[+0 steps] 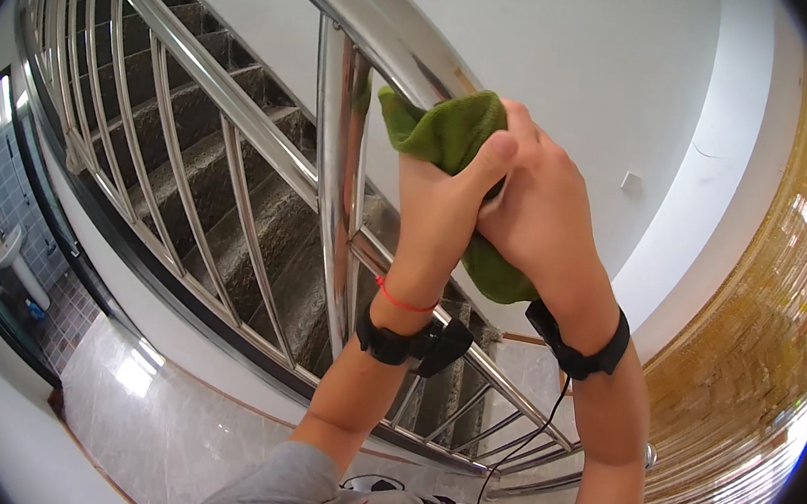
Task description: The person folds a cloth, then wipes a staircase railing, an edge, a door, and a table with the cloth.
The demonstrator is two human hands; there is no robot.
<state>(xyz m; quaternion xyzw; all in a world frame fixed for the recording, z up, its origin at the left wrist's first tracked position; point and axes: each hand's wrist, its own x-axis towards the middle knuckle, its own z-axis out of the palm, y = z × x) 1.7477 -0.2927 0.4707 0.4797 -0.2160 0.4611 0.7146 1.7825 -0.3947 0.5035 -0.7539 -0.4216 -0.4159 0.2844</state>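
Note:
Both my hands are closed together on a green cloth [461,129], just under the thick stainless steel handrail [370,9]. My left hand [447,183] has its thumb over the cloth, and its wrist carries a red string and a black strap. Against it lies my right hand [539,192], also with a black strap at the wrist; some of its fingers are hidden. One part of the cloth pokes out above the left hand, and another hangs below the right. Whether the cloth touches the rail cannot be told.
A steel post [338,171] and sloping balusters [239,198] stand left of my hands, with dark stone stairs [267,215] behind. A thin black cable [527,442] hangs from the right strap. A glossy yellow-brown patterned surface [726,345] curves at the right. A washbasin [9,246] shows through the left doorway.

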